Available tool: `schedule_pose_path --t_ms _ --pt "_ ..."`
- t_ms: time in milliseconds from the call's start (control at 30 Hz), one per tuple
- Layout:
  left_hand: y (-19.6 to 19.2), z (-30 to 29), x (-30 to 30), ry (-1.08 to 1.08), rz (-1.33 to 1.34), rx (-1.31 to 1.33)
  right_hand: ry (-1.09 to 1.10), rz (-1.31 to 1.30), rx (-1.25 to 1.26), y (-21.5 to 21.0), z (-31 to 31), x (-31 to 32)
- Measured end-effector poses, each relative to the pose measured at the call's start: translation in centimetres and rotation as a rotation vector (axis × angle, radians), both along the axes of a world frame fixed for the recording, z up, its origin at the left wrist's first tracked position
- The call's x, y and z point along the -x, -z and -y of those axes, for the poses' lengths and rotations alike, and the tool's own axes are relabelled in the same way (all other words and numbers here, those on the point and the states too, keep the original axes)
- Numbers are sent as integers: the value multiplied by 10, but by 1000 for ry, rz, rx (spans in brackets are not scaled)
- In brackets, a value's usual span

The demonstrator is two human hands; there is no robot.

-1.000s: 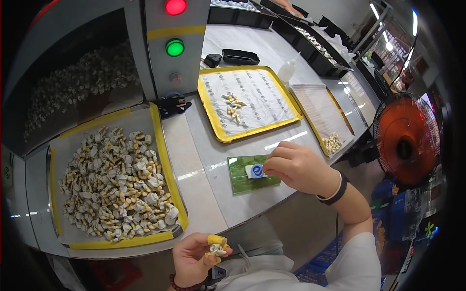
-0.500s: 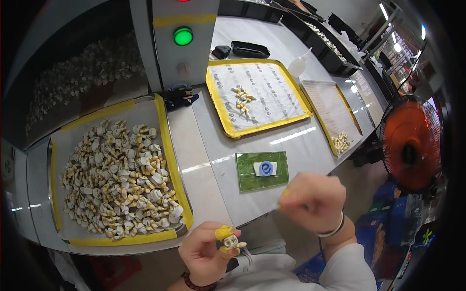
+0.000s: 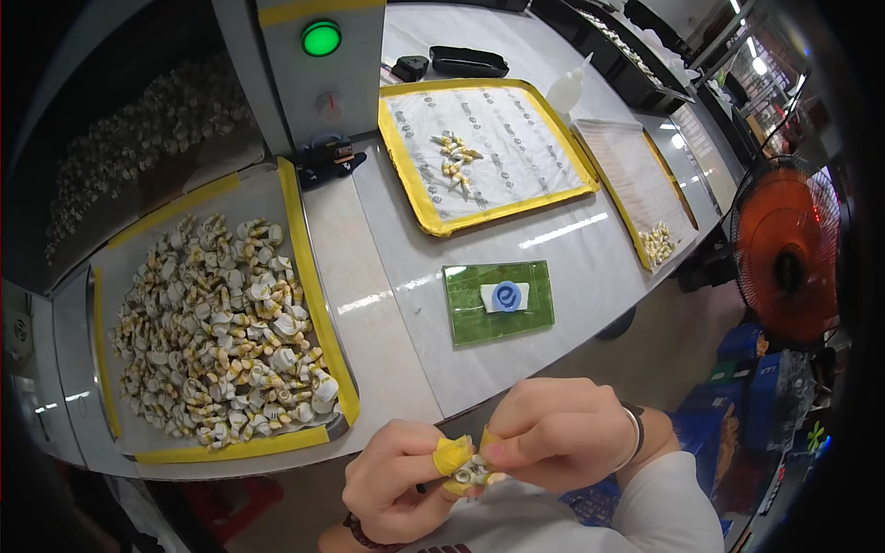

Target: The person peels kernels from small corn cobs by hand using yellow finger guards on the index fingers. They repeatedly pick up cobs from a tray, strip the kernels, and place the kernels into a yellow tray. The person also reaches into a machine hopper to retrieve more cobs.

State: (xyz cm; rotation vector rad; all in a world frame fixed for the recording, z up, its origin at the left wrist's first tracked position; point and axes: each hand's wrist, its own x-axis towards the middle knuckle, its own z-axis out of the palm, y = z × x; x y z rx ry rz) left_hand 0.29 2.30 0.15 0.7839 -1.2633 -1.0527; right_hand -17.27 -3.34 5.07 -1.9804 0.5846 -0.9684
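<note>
Close to my body, below the table's front edge, my left hand and my right hand meet on one small white and yellow part. Yellow tape covers the fingertips of both hands. Both pinch the part between thumb and fingers. A tray edged in yellow to the left holds a heap of several similar white and yellow parts. A green pad with a white and blue patch lies on the table just beyond my hands.
A second yellow-edged tray further back holds a few parts. A third tray at the right has a small pile. A grey post with a green lamp stands behind. An orange fan sits at the right.
My right hand has left the green pad and come down to my left hand. Both hands now grip the small part together.
</note>
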Motion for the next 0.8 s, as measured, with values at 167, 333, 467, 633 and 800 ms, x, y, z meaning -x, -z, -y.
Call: schedule_pose_path --t_ms 167,333,467,633,800 --pt "1 3 -3 -14 116 117 -37 21 -36 0 -1 0" --pt "1 5 -5 6 147 118 -28 21 -33 2 -3 1" --pt "-6 9 -4 -43 199 81 69 58 -9 5 -7 -2" --pt "3 7 1 -199 337 325 74 47 15 8 -11 -1" --pt "-1 1 -2 110 1 -183 27 -8 -80 -1 4 7"
